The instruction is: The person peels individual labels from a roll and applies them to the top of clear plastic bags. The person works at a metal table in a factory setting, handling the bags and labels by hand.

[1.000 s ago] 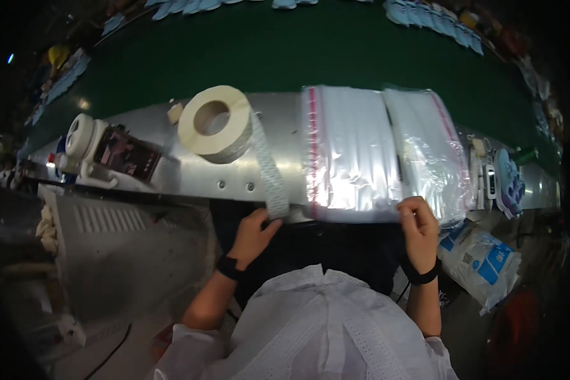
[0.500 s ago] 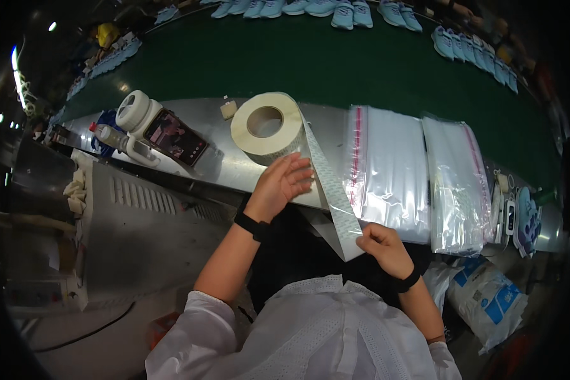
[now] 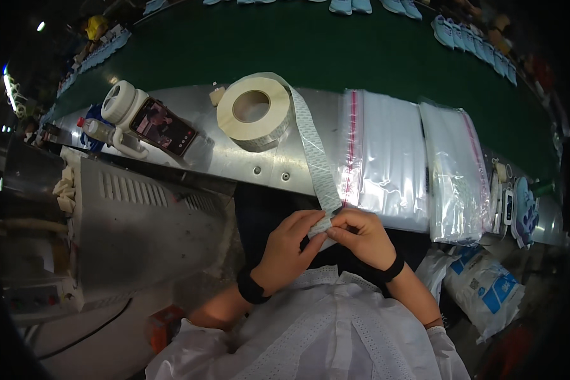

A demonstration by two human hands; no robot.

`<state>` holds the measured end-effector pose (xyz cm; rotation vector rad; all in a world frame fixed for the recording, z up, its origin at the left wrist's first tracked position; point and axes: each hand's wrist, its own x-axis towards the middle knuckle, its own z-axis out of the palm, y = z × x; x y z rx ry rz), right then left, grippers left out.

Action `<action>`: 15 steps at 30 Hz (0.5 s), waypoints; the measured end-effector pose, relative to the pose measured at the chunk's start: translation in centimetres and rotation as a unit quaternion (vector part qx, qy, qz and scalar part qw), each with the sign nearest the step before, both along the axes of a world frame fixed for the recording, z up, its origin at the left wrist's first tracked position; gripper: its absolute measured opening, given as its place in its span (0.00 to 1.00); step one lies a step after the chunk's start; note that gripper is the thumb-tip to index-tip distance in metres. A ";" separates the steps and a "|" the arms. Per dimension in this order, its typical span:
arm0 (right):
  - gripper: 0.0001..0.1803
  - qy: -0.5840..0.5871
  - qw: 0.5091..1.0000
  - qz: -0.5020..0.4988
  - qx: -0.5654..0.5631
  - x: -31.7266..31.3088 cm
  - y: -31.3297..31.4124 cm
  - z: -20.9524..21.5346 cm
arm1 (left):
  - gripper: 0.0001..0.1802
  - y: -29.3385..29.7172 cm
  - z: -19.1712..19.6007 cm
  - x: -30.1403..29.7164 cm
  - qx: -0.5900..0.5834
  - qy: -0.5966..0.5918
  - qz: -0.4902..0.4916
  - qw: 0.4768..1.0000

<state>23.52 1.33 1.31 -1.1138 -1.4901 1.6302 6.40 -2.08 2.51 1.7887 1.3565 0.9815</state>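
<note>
A large roll of whitish label strip stands on the metal table edge, its hollow core facing up. From its right side a printed strip runs down toward me, over the table's front edge. My left hand pinches the strip's lower end between thumb and fingers, just in front of my chest. My right hand grips the same end close beside it, the fingertips of both hands almost touching. Part of the strip's end is hidden by my fingers.
Stacked clear zip bags and a second bag stack lie right of the strip. A phone leans on a white jug at left. Beyond runs a green conveyor belt with light-blue shoes. A grey metal cabinet stands left.
My left hand has come down from beside the roll and taken hold of the strip's end. My right hand has moved slightly left and up to meet it.
</note>
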 end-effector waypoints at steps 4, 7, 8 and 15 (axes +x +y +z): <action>0.05 -0.049 0.997 -0.006 0.062 -0.5 0.5 0.1 | 0.14 0.1 0.6 0.2 -0.110 -0.074 -0.022 0.991; 0.05 -0.090 0.990 -0.021 0.106 -0.7 0.5 1.1 | 0.14 0.5 -0.2 -0.3 -0.084 -0.054 -0.055 0.993; 0.05 -0.084 0.989 -0.031 0.119 -0.7 0.5 1.1 | 0.13 0.8 -0.2 -0.4 -0.069 -0.046 -0.064 0.995; 0.03 -0.059 0.989 -0.050 0.125 -1.0 0.1 0.7 | 0.12 1.2 0.8 -0.6 -0.094 -0.007 -0.069 0.993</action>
